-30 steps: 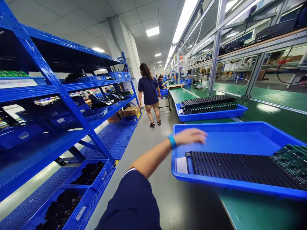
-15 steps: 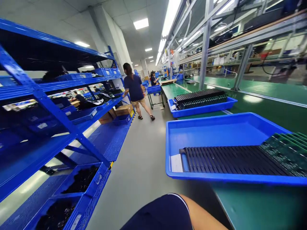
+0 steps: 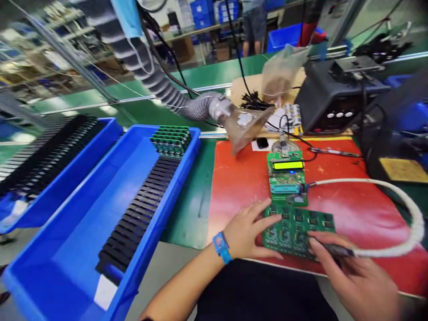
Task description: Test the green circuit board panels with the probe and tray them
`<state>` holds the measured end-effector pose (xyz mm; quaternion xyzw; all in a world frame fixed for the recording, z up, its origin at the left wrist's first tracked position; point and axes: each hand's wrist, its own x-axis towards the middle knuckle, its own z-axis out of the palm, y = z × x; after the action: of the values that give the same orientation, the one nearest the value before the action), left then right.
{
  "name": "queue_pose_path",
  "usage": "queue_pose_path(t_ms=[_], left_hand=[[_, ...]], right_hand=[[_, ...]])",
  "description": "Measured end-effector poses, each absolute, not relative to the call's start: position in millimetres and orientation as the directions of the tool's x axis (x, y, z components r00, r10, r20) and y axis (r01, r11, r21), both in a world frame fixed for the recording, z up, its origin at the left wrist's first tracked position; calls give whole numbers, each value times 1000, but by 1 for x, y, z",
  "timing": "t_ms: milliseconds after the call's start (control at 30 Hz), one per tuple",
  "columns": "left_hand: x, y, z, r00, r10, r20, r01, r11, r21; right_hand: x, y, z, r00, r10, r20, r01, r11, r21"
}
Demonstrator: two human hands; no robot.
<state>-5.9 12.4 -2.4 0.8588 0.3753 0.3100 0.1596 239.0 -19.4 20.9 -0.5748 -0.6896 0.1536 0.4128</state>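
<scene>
A green circuit board panel [image 3: 290, 232] with rows of repeated black parts lies on the red mat [image 3: 240, 178]. My left hand [image 3: 249, 229], wearing a blue wrist strap, rests its spread fingers on the panel's left side, with the thumb along the lower edge. Between the fingers of my right hand [image 3: 357, 267] is a dark pen-like probe [image 3: 334, 249], its front end at the panel's right part; the tip is hidden. From it a white sleeved cable [image 3: 413, 223] loops round to a green test board [image 3: 287, 178] with a lit yellow-green display, just above the panel.
Left of the mat, a blue tray [image 3: 76, 187] holds a black slotted rack [image 3: 140, 209] and stacked green boards [image 3: 170, 140]. Another loaded tray [image 3: 67, 165] lies beyond it. A grey fume hose [image 3: 160, 84] hangs overhead; a black control box [image 3: 341, 98] stands at the back right.
The view has swung from the aisle and shelves to the red mat on the bench. Both hands now show, at the circuit board panel; neither was visible before.
</scene>
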Motion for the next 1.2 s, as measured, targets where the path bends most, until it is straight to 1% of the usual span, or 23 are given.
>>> queue_pose_path(t_ms=[100, 300, 467, 600, 667, 733, 800, 933, 1200], left_hand=[[-5, 10, 1, 538, 749, 386, 539, -658, 526], [-5, 12, 0, 536, 746, 396, 524, -661, 537], [-3, 13, -1, 530, 747, 402, 517, -660, 545], [-3, 13, 0, 534, 750, 391, 509, -654, 560], [-4, 13, 1, 537, 753, 380, 508, -648, 567], [-4, 13, 1, 541, 753, 374, 507, -647, 570], [-4, 13, 0, 545, 753, 369, 506, -646, 571], [-4, 13, 0, 543, 759, 360, 507, -638, 580], [-4, 12, 1, 546, 760, 351, 518, -636, 572]], right_hand=[[234, -18, 30, -40, 937, 347, 688, 278, -671], [232, -22, 37, -3, 959, 284, 624, 224, -748], [229, -23, 45, 60, 971, 230, 560, 158, -813], [220, -24, 51, 106, 960, 258, 482, 177, -858], [216, -25, 49, 127, 963, 239, 419, 167, -893], [213, -26, 44, 109, 968, 225, 374, 169, -912], [211, -26, 38, 67, 968, 242, 380, 200, -903], [211, -25, 29, 1, 954, 299, 464, 265, -846], [210, -21, 35, -73, 921, 381, 598, 347, -722]])
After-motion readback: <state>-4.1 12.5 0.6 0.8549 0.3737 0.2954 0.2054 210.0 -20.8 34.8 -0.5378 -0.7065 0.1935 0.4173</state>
